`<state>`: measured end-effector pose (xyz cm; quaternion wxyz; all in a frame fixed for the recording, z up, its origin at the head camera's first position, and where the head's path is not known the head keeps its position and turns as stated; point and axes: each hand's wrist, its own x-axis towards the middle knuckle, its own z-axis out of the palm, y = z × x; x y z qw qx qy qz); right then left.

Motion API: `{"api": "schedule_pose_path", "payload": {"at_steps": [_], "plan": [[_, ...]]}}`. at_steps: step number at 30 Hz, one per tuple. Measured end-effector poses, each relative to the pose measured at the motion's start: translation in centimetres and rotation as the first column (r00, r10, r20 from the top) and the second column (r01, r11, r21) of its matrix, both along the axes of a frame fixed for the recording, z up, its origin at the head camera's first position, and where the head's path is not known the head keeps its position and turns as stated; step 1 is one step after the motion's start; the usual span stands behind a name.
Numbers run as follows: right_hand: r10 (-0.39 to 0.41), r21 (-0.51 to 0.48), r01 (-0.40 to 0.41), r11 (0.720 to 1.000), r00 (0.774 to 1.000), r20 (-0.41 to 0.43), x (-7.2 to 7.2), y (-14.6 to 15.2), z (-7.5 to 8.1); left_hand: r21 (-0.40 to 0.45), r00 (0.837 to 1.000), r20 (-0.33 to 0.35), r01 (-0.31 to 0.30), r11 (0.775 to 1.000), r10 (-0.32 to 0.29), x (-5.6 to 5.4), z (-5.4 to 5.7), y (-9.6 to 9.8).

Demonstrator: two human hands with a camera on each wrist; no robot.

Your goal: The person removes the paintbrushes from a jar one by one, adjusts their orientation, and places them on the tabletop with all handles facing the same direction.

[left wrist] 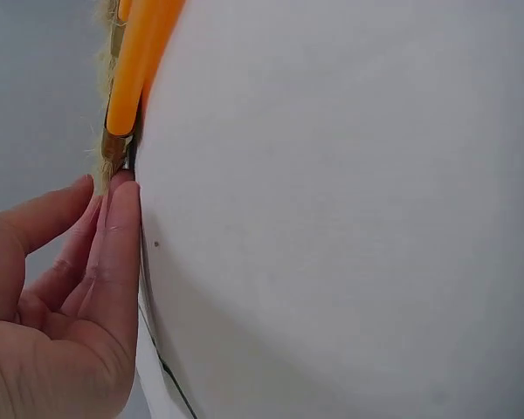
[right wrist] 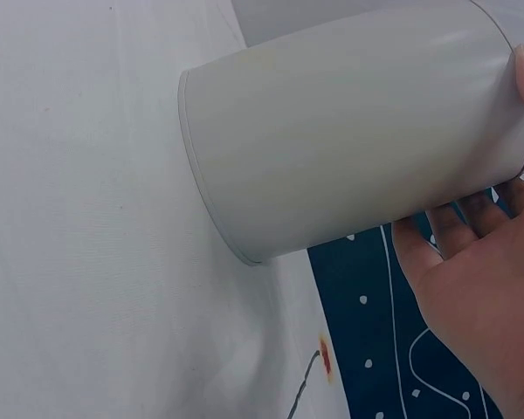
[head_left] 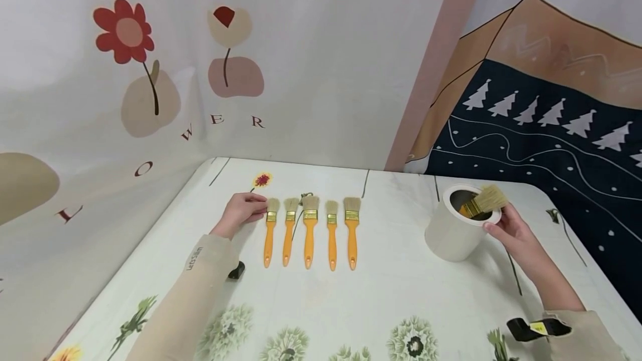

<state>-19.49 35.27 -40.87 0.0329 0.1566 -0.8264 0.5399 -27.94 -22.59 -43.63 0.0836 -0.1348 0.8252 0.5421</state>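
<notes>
Five-odd paintbrushes aside, several flat paintbrushes (head_left: 308,233) with orange handles lie in a row, bristles toward the far edge. My left hand (head_left: 241,213) is at the bristles of the leftmost paintbrush (head_left: 269,238). In the left wrist view, the fingertips (left wrist: 122,196) meet the bristle ends, with the thumb apart from them. On the right, my right hand (head_left: 516,238) holds a white cylindrical container (head_left: 443,235) by its rim. The container stands slightly tilted in the right wrist view. Another paintbrush (head_left: 489,199) leans inside, bristles up over the rim; its handle end is hidden.
A white tablecloth (head_left: 391,288) printed with flowers covers the table. Behind it hang a pale curtain (head_left: 321,71) with flower prints and a dark cloth (head_left: 531,144) with white trees. Black straps sit at both wrists.
</notes>
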Motion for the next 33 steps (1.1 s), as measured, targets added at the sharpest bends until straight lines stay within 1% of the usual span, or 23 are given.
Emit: {"api": "schedule_pose_path", "payload": {"at_steps": [5,10,16,19,25,33], "plan": [[0.006,-0.014,-0.006,1.000,1.000,-0.005,-0.1,0.1,-0.1,-0.010,1.000,-0.008,-0.002,1.000,0.002,0.0,0.3,0.0],[0.011,-0.013,-0.011,1.000,1.000,0.000,0.0,-0.1,0.1,-0.016,0.999,-0.019,-0.026,1.000,0.026,0.0,0.9,0.2],[0.001,0.003,-0.001,1.000,1.000,0.001,0.1,-0.2,0.2,0.005,0.998,-0.052,-0.041,0.999,0.041,-0.2,1.7,0.5],[0.000,-0.005,0.000,1.000,1.000,0.003,0.0,-0.1,0.2,0.015,0.997,-0.067,-0.032,0.999,0.033,-0.4,2.0,0.8],[-0.002,-0.020,0.002,1.000,1.000,0.006,0.0,0.0,0.0,0.020,0.995,-0.088,-0.035,0.999,0.037,-0.7,2.9,1.4],[-0.008,-0.003,0.008,1.000,1.000,0.019,0.0,0.0,0.1,0.059,0.989,-0.149,-0.007,0.998,0.016,-1.3,3.7,2.2]]}}
